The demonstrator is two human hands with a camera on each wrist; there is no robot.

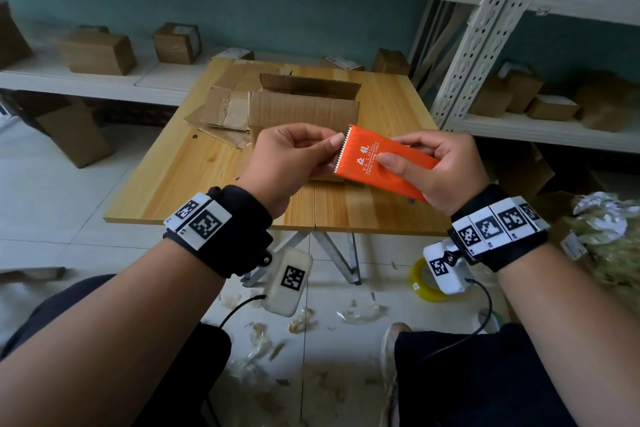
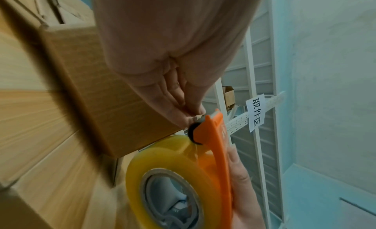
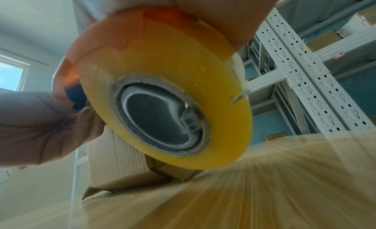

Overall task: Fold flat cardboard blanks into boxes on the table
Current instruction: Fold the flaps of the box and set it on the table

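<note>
Gripping the orange tape dispenser (image 1: 388,163) from 3 o'clock, the right hand (image 1: 440,173) wrapped it; left hand (image 1: 287,156) pinched its serrated end from 9. Open cardboard box (image 1: 304,104) sat on the table (image 1: 173,191) at 12, beyond both hands.

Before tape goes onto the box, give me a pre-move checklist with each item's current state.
1. Dispenser gripped by right hand: ok.
2. Left hand pinching at the toothed end: ok.
3. Tape end actually caught and pulled free: cannot tell.
4. Tape roll seated on its hub: ok.
5. Box upright on the table: ok.
6. Box flaps closed for taping: not ok, one flap stands open.
</note>
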